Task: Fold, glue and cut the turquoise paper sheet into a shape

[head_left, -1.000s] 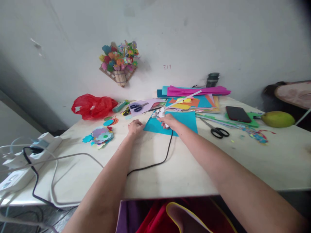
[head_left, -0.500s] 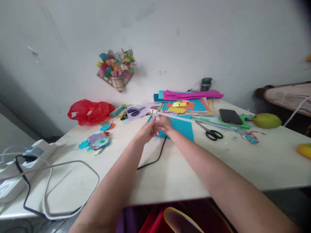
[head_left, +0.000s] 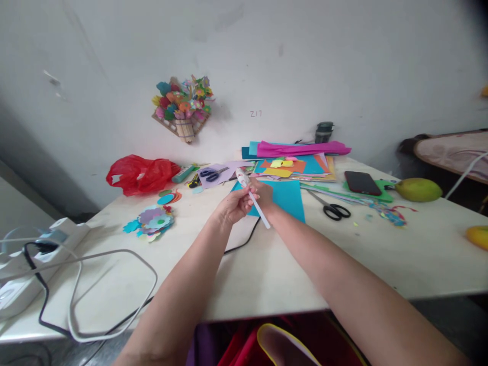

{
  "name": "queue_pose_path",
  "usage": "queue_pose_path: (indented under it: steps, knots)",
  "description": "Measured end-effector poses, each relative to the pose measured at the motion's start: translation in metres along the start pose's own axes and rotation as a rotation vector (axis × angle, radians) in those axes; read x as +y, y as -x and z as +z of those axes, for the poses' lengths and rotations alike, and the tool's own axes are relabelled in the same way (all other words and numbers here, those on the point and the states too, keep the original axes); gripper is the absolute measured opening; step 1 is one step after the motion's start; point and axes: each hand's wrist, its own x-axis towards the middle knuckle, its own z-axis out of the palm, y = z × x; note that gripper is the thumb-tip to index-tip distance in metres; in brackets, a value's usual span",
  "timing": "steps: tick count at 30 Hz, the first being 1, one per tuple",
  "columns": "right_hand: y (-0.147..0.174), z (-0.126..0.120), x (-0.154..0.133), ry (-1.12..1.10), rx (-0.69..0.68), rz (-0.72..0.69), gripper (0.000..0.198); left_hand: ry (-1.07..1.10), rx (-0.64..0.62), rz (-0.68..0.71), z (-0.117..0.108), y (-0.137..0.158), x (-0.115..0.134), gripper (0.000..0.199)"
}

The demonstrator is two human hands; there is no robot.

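Observation:
Above a blue paper sheet (head_left: 287, 195) my two hands meet at a white glue gun (head_left: 242, 177) with a black cord. From its rear a long translucent glue stick (head_left: 262, 214) sticks out towards me. My left hand (head_left: 238, 204) is closed, its thumb and fingertips round the stick close behind the gun's body. My right hand (head_left: 264, 193) is closed at the gun's far side, and its fingers are mostly hidden. The black-handled scissors (head_left: 332, 209) lie right of my right wrist.
Cut paper flowers (head_left: 152, 222) and a red plastic bag (head_left: 141, 174) lie on the left. White power strips (head_left: 57, 241) with looping cables stand front left. A paper stack (head_left: 316, 165) is at the back. A phone (head_left: 362, 183) and a green fruit (head_left: 418, 189) lie right.
The glue gun has turned: the glue stick pointed right across the paper and now points back towards me. My left hand has shifted slightly right, onto the stick.

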Motion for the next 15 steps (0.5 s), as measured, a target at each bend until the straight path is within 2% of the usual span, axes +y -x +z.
queue_pose_path:
  steps: [5, 10, 13, 15]
  knots:
    - [0.000, 0.003, 0.002, 0.064, 0.051, -0.040, 0.022, -0.015, 0.047, -0.020, 0.002, 0.002, 0.004, 0.023]
    - [0.003, 0.003, -0.002, 0.059, 0.017, -0.025, 0.027, -0.033, 0.027, -0.019, 0.001, 0.004, 0.005, 0.025]
    - [0.002, -0.002, -0.006, -0.032, -0.021, 0.007, 0.029, -0.178, -0.030, -0.012, -0.006, 0.005, 0.010, 0.023]
    - [-0.003, -0.004, -0.007, -0.170, -0.098, 0.096, 0.031, -0.358, -0.006, -0.012, -0.015, 0.008, 0.018, 0.033]
